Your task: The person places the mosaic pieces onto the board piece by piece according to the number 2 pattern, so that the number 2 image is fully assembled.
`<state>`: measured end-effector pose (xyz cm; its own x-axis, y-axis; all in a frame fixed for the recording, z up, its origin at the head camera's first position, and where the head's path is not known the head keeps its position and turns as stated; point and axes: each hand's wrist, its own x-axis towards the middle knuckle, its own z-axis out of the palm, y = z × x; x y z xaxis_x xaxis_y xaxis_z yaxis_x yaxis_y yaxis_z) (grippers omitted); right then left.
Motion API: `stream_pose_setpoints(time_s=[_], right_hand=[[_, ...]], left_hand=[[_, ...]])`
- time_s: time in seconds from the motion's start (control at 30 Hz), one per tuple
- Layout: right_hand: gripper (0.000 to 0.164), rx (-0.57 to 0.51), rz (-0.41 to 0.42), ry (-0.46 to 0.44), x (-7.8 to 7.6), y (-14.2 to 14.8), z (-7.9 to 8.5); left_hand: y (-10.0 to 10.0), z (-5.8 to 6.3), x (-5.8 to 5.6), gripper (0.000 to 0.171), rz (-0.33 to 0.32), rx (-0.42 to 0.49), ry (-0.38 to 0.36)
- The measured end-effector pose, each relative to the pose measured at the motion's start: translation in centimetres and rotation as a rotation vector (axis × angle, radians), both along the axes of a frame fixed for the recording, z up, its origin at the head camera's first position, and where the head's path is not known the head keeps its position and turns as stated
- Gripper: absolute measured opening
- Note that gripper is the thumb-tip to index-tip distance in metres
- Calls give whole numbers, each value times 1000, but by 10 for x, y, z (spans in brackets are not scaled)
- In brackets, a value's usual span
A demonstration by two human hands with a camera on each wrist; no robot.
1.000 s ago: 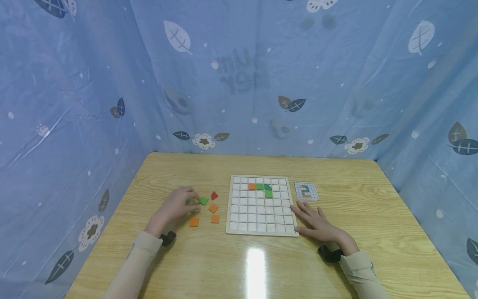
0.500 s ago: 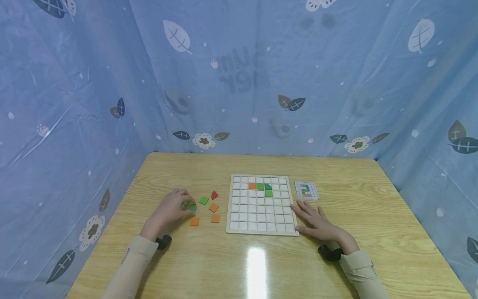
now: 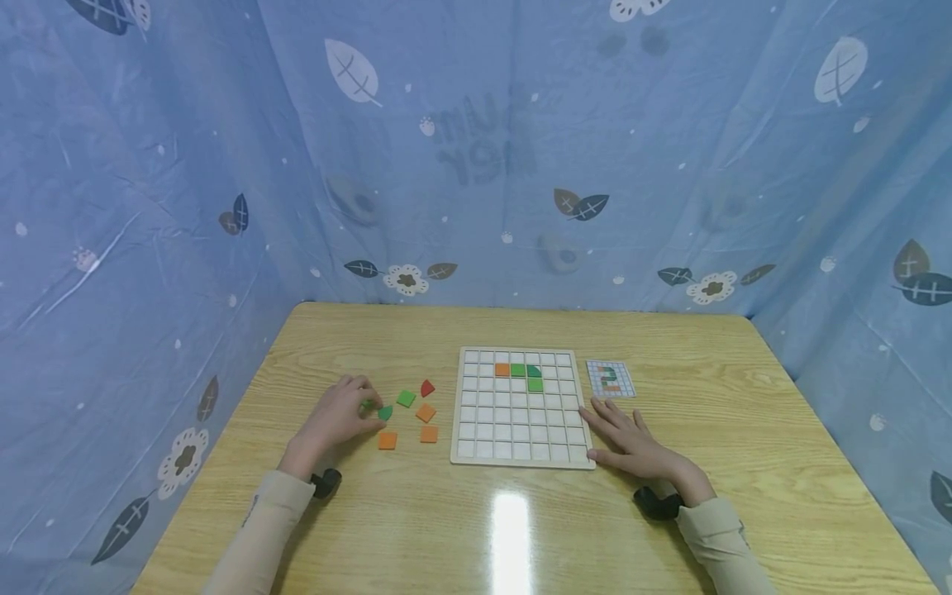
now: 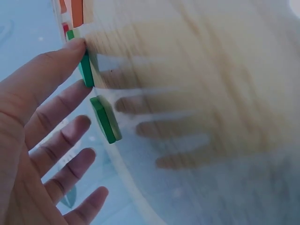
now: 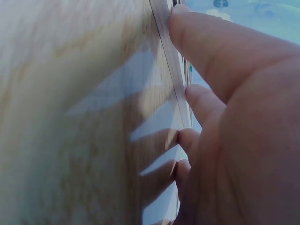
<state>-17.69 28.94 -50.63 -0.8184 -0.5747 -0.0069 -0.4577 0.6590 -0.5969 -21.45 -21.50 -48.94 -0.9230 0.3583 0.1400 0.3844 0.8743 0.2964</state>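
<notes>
My left hand (image 3: 340, 416) is over the left side of the table, pinching a dark green quarter-round tile (image 4: 86, 70) between thumb and index fingertip, low over the wood. The other fingers spread loosely behind it. Another green tile (image 4: 105, 120) lies just past the index finger, partly hidden by the hand in the head view. A light green square (image 3: 406, 398) is a little to the right. My right hand (image 3: 628, 442) rests with fingers spread at the right edge of the white grid board (image 3: 491, 423). Orange, green and dark green tiles (image 3: 518, 371) sit in the board's upper cells.
Near the left hand lie a red quarter-round tile (image 3: 427, 387) and several orange squares (image 3: 429, 434). A small pattern card (image 3: 611, 379) lies right of the board, beyond the right hand. Blue patterned curtain (image 3: 476, 165) surrounds the wooden table (image 3: 416, 512).
The left hand has drawn back left from beside the light green square and now pinches the dark green quarter-round tile, which has turned. The right hand has stayed at the board's edge.
</notes>
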Motion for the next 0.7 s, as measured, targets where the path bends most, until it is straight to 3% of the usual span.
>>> stream_pose_setpoints(time_s=[0.7], right_hand=[[66,-5,4,17,0,1,-2]], left_hand=[[15,5,-5,27,-50,27,4]])
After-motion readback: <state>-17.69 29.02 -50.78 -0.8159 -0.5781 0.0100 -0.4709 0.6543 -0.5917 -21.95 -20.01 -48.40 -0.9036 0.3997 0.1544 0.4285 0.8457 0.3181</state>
